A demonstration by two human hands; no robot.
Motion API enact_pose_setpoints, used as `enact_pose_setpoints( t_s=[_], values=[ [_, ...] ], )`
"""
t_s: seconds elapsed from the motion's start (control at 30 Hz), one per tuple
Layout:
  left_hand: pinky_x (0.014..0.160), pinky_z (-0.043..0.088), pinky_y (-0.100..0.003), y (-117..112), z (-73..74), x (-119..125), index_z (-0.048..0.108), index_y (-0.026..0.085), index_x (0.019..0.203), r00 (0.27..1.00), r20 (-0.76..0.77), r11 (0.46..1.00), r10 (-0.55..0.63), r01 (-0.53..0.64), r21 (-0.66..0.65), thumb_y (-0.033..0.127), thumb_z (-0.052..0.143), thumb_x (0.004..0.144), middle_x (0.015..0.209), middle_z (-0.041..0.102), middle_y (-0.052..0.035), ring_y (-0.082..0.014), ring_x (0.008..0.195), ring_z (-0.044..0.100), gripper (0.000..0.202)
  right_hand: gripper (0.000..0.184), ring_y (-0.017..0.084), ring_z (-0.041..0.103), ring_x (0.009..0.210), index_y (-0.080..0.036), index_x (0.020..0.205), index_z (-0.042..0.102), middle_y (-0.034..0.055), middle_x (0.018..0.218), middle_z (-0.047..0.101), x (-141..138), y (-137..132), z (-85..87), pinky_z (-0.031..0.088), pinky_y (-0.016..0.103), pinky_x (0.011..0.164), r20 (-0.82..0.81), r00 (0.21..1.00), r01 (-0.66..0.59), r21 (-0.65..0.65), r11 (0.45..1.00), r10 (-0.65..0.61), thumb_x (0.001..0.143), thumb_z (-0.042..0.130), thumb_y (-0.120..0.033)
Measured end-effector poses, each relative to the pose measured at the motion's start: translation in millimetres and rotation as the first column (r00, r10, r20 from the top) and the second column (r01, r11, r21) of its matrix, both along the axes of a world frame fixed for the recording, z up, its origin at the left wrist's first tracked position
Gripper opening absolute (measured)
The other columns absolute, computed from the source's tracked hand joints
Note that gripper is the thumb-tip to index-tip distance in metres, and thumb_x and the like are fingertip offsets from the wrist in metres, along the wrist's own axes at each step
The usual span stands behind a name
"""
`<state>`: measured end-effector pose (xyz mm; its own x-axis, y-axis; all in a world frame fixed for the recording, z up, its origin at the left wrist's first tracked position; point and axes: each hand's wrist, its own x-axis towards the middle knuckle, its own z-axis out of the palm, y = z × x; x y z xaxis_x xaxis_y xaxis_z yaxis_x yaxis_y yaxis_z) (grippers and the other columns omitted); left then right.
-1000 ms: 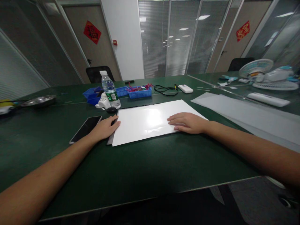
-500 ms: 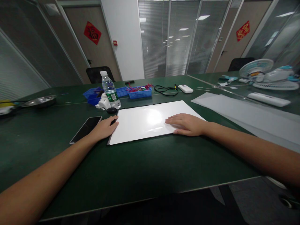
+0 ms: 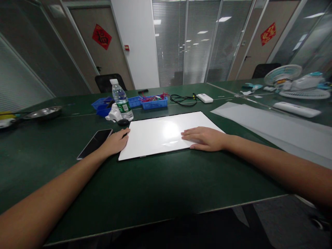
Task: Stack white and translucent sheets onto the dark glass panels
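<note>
A glossy white rectangular panel (image 3: 153, 135) with thin black edges lies on the green table in front of me. My left hand (image 3: 115, 141) rests at its left edge, fingertips touching the border and thumb apart from the fingers. On the panel's right part, my right hand (image 3: 203, 138) lies flat with fingers stretched out, its thumb near the front edge. A dark-screened phone (image 3: 95, 143) lies just left of my left hand. Behind that hand are a black computer mouse (image 3: 123, 122) and a clear water bottle (image 3: 121, 100) with a green label.
Blue bins (image 3: 155, 102), one with red wires, stand behind the panel. A black cable (image 3: 183, 100) lies near a white box (image 3: 204, 98). Large white sheets (image 3: 275, 122) cover the right side, with fan parts (image 3: 290, 83) beyond. A metal dish (image 3: 43, 112) sits far left.
The panel and my right hand have shifted slightly left. My left hand has moved a little left with the panel's edge. The other objects keep their places.
</note>
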<state>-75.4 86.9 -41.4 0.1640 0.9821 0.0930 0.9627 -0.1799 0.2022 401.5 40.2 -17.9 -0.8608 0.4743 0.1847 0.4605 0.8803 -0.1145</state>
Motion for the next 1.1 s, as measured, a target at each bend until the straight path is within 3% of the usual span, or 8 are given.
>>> enact_pose_setpoints(
  t_s=[0.17,0.23,0.3,0.43,0.6,0.7,0.9,1.1],
  values=[
    [0.133,0.036,-0.046,-3,3.2,3,0.058,0.014,0.161,0.999,-0.033,1.0,0.001,-0.001,-0.009,0.039,0.035,0.102,0.167,0.055,-0.0104,-0.0304,0.159,0.047,0.068,0.054,0.026,0.058,0.147,-0.022,0.155,0.065,0.0092,0.158,0.062,7,7,0.7,0.047,0.048,0.123,-0.038,0.999,0.022,0.009,1.0,-0.022,0.11,0.053,-0.05],
    [0.134,0.034,-0.046,-5,3.9,5,0.057,0.013,0.16,0.998,-0.056,1.0,-0.011,0.011,-0.01,0.038,0.032,0.103,0.168,0.054,-0.0107,-0.03,0.16,0.047,0.067,0.056,0.027,0.061,0.144,-0.02,0.153,0.067,0.0104,0.156,0.064,17,16,0.6,0.048,0.048,0.122,-0.051,0.992,0.117,0.048,0.992,-0.115,0.11,0.05,-0.053],
    [0.134,0.035,-0.046,-6,3.8,6,0.059,0.013,0.158,0.997,-0.068,0.999,-0.035,0.035,0.004,0.037,0.032,0.103,0.167,0.055,-0.0113,-0.0299,0.159,0.048,0.066,0.059,0.028,0.061,0.142,-0.019,0.152,0.066,0.0115,0.157,0.063,33,29,0.7,0.047,0.048,0.122,-0.034,0.955,0.298,0.116,0.947,-0.296,0.11,0.047,-0.055],
    [0.132,0.037,-0.047,-4,1.6,4,0.064,0.014,0.151,0.995,-0.053,0.996,-0.081,0.082,0.027,0.037,0.037,0.1,0.163,0.061,-0.0123,-0.0317,0.155,0.053,0.063,0.07,0.034,0.055,0.147,-0.017,0.162,0.056,0.0144,0.165,0.054,79,56,1.8,0.043,0.051,0.124,0.039,0.689,0.697,0.238,0.676,-0.724,0.106,0.045,-0.058],
    [0.133,0.036,-0.046,0,-1.7,2,0.064,0.015,0.151,0.995,-0.019,0.995,-0.095,0.095,0.025,0.041,0.039,0.098,0.164,0.059,-0.011,-0.0329,0.157,0.05,0.065,0.086,0.047,0.05,0.146,-0.002,0.155,0.058,0.0318,0.158,0.054,142,77,-1.6,0.044,0.062,0.117,0.065,0.406,0.884,0.224,0.41,-0.911,0.098,0.05,-0.067],
    [0.133,0.035,-0.049,1,-3.2,1,0.064,0.018,0.152,0.995,-0.004,0.995,-0.099,0.099,0.024,0.041,0.04,0.097,0.165,0.059,-0.0086,-0.0333,0.158,0.049,0.064,0.088,0.046,0.061,0.131,-0.001,0.148,0.063,0.0344,0.143,0.063,166,84,-7.0,0.051,0.06,0.106,0.127,0.282,0.938,0.17,0.301,-0.951,0.099,0.044,-0.072],
    [0.134,0.032,-0.048,1,-3.4,2,0.059,0.01,0.156,0.995,-0.016,0.995,-0.098,0.098,0.017,0.041,0.035,0.099,0.168,0.055,-0.0142,-0.0337,0.159,0.047,0.07,0.063,0.038,0.07,0.114,-0.014,0.135,0.075,0.0256,0.131,0.072,166,89,-10.4,0.054,0.054,0.099,0.181,0.25,0.953,0.128,0.275,-0.951,0.104,0.046,-0.061],
    [0.133,0.035,-0.049,-2,-2.2,2,0.064,0.013,0.152,0.995,0.004,0.994,-0.103,0.102,0.029,0.045,0.035,0.102,0.165,0.059,-0.0131,-0.0338,0.157,0.05,0.066,0.051,0.038,0.071,0.108,-0.012,0.128,0.077,0.0284,0.124,0.073,140,74,2.2,0.053,0.051,0.091,0.068,0.201,0.962,0.175,0.21,-0.977,0.107,0.043,-0.044]
  ],
)
